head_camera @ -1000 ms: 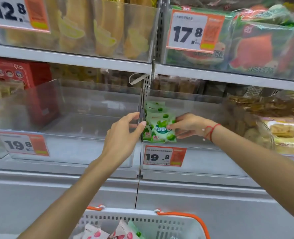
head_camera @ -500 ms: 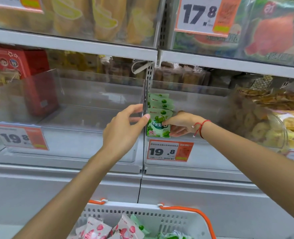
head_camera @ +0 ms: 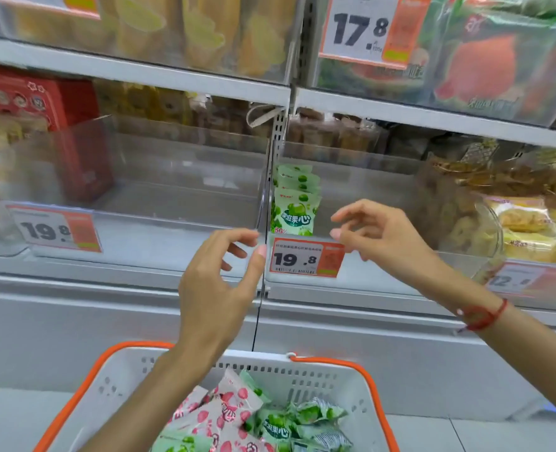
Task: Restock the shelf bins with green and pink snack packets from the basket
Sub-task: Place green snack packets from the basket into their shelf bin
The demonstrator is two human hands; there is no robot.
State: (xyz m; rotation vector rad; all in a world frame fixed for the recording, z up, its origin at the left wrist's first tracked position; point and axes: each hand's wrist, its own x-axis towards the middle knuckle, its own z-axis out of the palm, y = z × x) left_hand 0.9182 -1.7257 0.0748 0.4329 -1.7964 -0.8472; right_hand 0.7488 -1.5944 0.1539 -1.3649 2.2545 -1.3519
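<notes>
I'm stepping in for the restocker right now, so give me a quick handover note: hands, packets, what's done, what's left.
Left hand and right hand: both empty, fingers relaxed, in front of the bins.
Done: a row of green packets stands at the left end of the right bin.
Left: the left bin holds no packets; pink packets and more green ones wait in the basket.
</notes>
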